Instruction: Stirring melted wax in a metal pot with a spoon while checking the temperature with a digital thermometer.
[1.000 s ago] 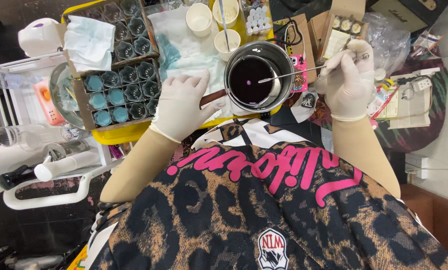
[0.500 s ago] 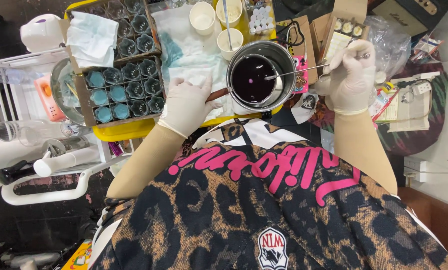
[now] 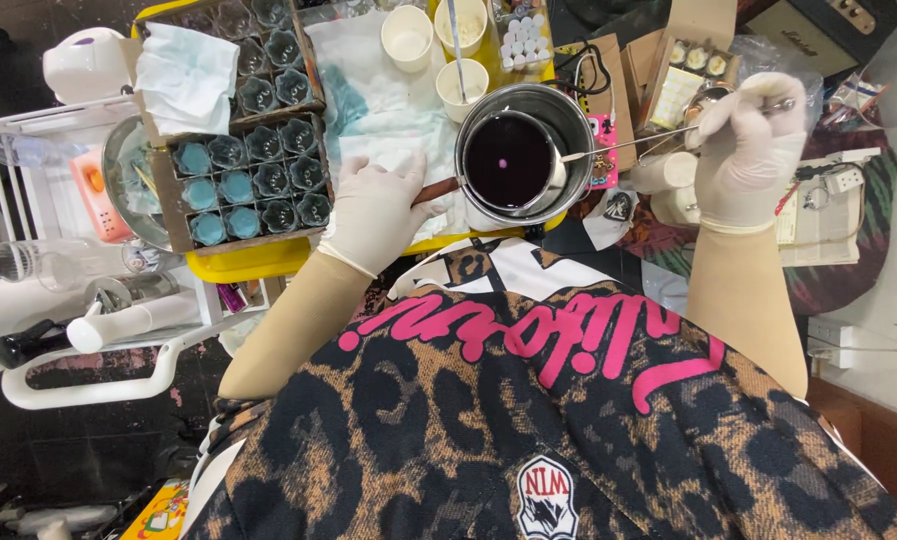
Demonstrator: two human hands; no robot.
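Cluttered and crowded, the yellow worktop (image 3: 269,262) runs across the upper half of the frame, seen from above the person's patterned shirt. Near upper centre stands a round stainless-steel pot (image 3: 525,148) holding a smaller vessel of very dark purple liquid (image 3: 507,160), with one small pale pink spot on the liquid's surface. A brown wooden handle (image 3: 435,189) leaves the pot's lower left side and points down-left toward the left hand.

The left hand (image 3: 374,212), in a cream latex glove, lies palm down just left of the pot, fingers loosely curled over the handle's end and a white paper towel (image 3: 389,110); whether it truly grips the handle I cannot tell. Its forearm slants down-left toward the body.

The right hand (image 3: 751,150), also gloved, sits at upper right, well apart from the pot, closed in a pinch on the far end of a long thin metal stirring rod (image 3: 629,143). The rod's long axis runs almost level, tilting slightly down to the left, and its tip rests at the right rim of the inner vessel. The right forearm rises nearly straight up the frame.

Left of the pot, a cardboard tray of small glass cups (image 3: 244,180) holds teal wax in several. Three white paper cups (image 3: 409,38) stand above the pot.
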